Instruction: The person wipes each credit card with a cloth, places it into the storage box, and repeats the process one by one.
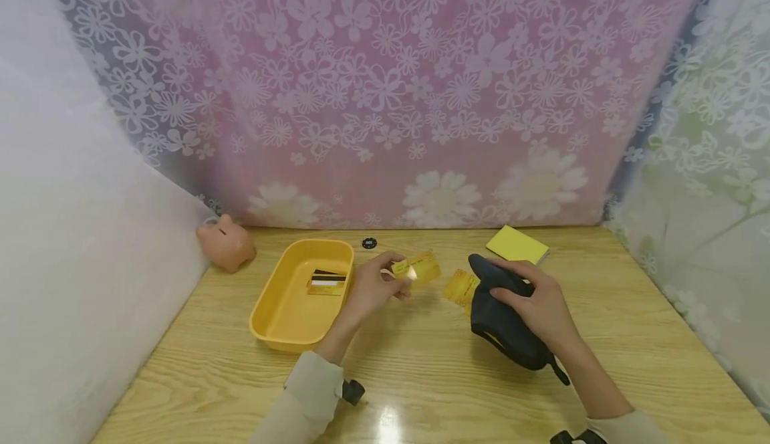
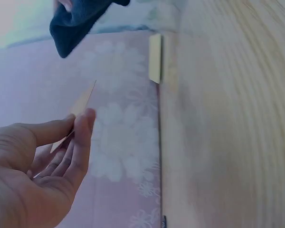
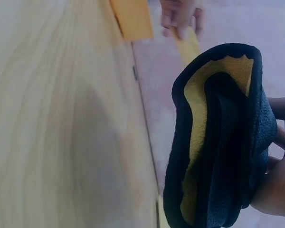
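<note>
In the head view, my left hand (image 1: 377,283) pinches a gold plastic card (image 1: 418,269) between thumb and fingers, to the right of the yellow bin. The left wrist view shows this card (image 2: 80,103) nearly edge-on. My right hand (image 1: 538,300) grips a dark blue fabric pouch (image 1: 499,317), raised over the table. The right wrist view looks into the pouch's gaping mouth and its yellow lining (image 3: 195,118). Another gold card (image 1: 460,287) shows at the pouch's left side, its right part hidden behind the fabric.
The yellow bin (image 1: 265,317) stands left of my left hand, with cards (image 1: 327,283) inside, one showing a black stripe. A piggy bank (image 1: 225,243) is at the back left. Farther back lie a black poker chip (image 1: 369,243) and a yellow notebook (image 1: 517,245). Floral cloth (image 1: 385,96) hangs behind.
</note>
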{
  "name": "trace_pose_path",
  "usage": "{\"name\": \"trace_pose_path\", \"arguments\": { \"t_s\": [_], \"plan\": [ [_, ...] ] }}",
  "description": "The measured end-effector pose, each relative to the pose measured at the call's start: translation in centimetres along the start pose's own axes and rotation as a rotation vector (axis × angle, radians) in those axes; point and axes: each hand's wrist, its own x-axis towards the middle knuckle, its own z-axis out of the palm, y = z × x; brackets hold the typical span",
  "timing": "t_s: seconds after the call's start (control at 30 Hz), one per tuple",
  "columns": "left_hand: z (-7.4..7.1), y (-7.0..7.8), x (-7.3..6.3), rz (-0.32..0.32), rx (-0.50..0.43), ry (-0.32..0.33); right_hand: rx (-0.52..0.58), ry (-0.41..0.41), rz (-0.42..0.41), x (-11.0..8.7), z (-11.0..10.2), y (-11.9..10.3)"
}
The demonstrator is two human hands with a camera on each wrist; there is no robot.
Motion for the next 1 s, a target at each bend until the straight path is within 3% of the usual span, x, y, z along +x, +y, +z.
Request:
{"name": "trace_pose_path", "arguments": {
  "t_s": [0.17,0.3,0.47,0.67,1.0],
  "plan": [
    [-0.4,1.6,-0.2,0.115,-0.121,0.102,0.081,-0.026,-0.007,0.9,0.7,-1.8],
    [-0.3,2.3,-0.4,0.117,-0.158,0.138,0.155,-0.038,-0.046,1.4,1.5,-3.3],
    [0.2,3.1,-0.8,0.119,-0.183,0.102,0.209,-0.052,-0.105,1.9,3.2,-5.3],
    [0.6,3.8,-0.9,0.164,-0.166,0.059,0.169,-0.019,-0.183,2.1,5.1,-7.0],
    [0.7,3.8,-0.9,0.200,-0.151,0.052,0.110,0.030,-0.177,2.0,6.6,-7.4]
  ]
}}
